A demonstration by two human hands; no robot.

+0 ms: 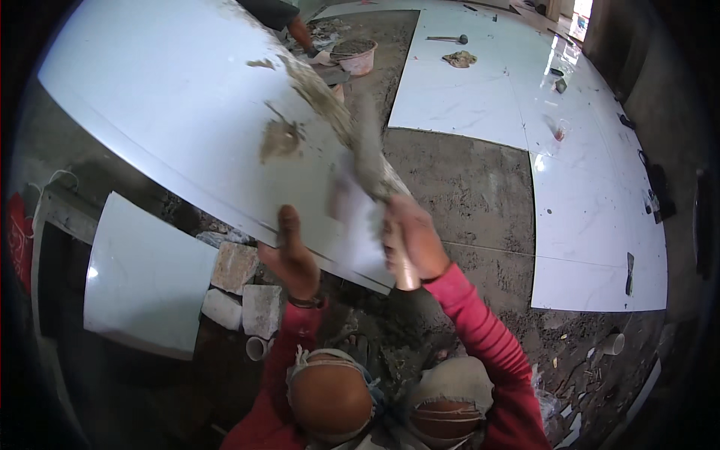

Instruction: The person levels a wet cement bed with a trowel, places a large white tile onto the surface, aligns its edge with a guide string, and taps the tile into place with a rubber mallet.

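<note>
Left hand thumb clamped on near edge of tilted white tile | right hand fist closed on trowel handle, blade on tile | judgement: brace tile steady, spread mortar evenly.

We find no packages, labels, signs or screens anywhere in this view.
</note>
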